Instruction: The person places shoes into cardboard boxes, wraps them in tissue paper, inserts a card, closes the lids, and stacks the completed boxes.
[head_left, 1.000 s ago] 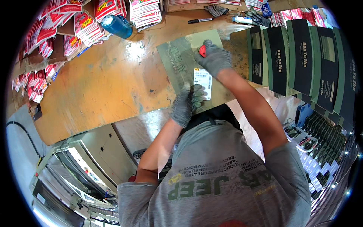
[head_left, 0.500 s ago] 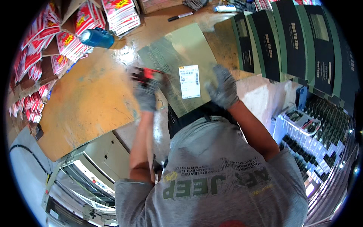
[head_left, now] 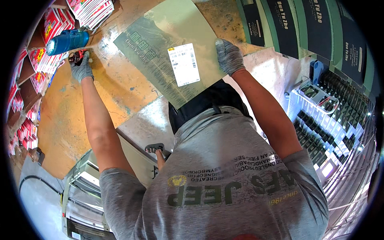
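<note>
A flat olive-green box with a printed landscape and a white label lies tilted on the worktable, its near corner reaching over the edge toward my waist. My right hand, in a grey knit glove, has its fingers curled on the box's right edge. Out to the left, my gloved left hand is closed around a small red and black hand tool, whose exact kind I cannot make out. Just beyond that hand lies a blue bottle on its side.
Stacks of red and white printed packets fill shelves along the left. Dark green boxes stand in a row at the far right. Below them are a white wire-handled basket and stacked dark goods. The wooden worktable ends before me.
My left hand has swung left with the red and black tool, from beside the box to near the bottle. My right hand has closed on the box's right edge, and the view has shifted.
</note>
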The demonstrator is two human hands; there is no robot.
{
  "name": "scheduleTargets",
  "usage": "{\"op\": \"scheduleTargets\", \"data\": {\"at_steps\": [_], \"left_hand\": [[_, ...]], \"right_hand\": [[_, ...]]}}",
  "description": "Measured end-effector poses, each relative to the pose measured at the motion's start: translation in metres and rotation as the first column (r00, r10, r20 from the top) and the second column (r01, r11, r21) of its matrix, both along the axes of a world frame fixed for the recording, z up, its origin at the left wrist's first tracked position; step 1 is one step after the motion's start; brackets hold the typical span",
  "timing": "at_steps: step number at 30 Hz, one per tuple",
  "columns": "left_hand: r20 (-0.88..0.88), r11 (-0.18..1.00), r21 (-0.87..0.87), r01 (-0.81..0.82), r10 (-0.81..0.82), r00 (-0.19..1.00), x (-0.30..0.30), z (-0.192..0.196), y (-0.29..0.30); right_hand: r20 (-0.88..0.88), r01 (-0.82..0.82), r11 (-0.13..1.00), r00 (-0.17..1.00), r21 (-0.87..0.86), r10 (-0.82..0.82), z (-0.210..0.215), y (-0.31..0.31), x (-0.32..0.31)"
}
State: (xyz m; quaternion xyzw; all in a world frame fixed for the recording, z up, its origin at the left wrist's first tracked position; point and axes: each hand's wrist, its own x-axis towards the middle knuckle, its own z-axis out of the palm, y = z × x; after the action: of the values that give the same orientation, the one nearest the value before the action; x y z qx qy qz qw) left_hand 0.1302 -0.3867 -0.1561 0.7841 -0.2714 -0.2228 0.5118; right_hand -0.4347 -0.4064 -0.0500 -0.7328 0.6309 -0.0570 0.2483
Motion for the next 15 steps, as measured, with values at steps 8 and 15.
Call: {"op": "scheduleTargets", "data": {"at_steps": [8,15], "left_hand": [[0.089,0.988,0.124,0.09,-0.102,0.991,-0.004,0.005,0.003],[-0.246,0.955,-0.224,-0.193,0.136,0.96,-0.026,-0.011,0.043]], "right_hand": [[-0.049,0.027,0.998,0.998,-0.051,-0.029,0.002,0.002,0.002],[-0.026,-0.008,0.999,1.0,-0.045,0.007,-0.003,0.0,-0.002]]}}
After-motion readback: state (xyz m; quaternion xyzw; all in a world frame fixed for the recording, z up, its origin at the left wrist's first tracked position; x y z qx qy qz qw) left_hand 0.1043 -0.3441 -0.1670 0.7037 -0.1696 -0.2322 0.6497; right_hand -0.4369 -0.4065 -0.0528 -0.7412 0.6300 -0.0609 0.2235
